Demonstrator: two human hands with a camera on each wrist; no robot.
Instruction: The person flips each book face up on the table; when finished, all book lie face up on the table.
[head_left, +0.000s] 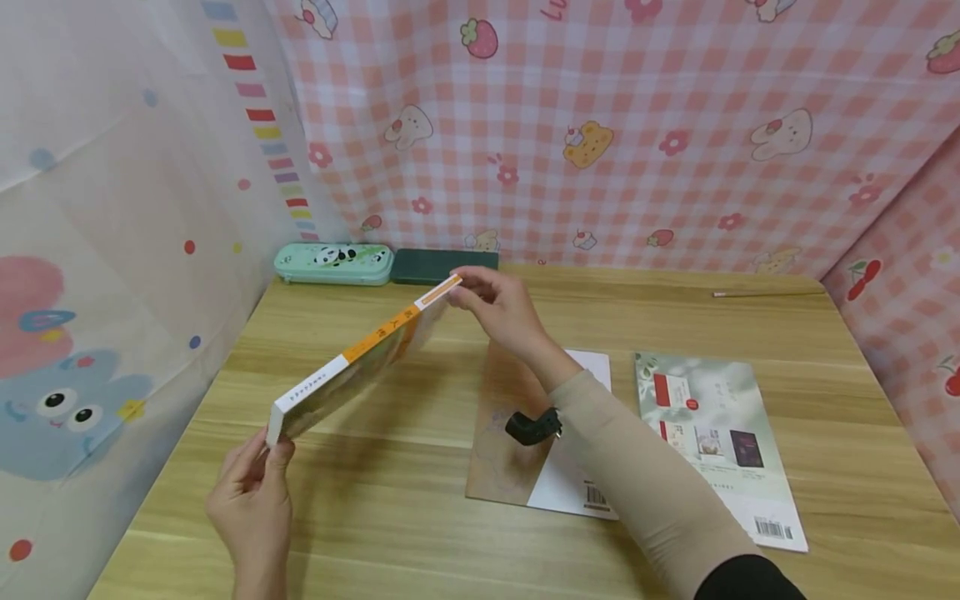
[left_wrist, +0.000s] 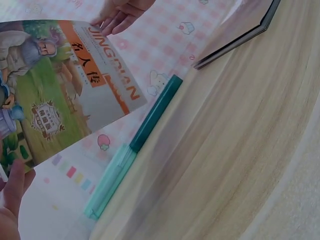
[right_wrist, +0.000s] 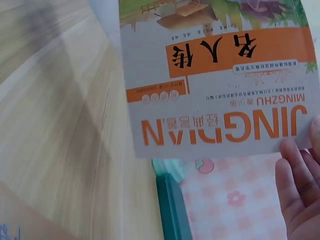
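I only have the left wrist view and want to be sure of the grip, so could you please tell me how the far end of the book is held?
Observer: The right hand pinches the far top corner of the book; the left hand holds the near corner, and the book is in the air, tilted above the table.
Operator: Thank you. Is anything lying on the table under it?
Observer: Not directly below; two other books lie flat to the right, a brown one and a grey-green one.
Operator: And what is the teal bar at the back?
Observer: A dark green case, beside a mint pencil case with a panda.
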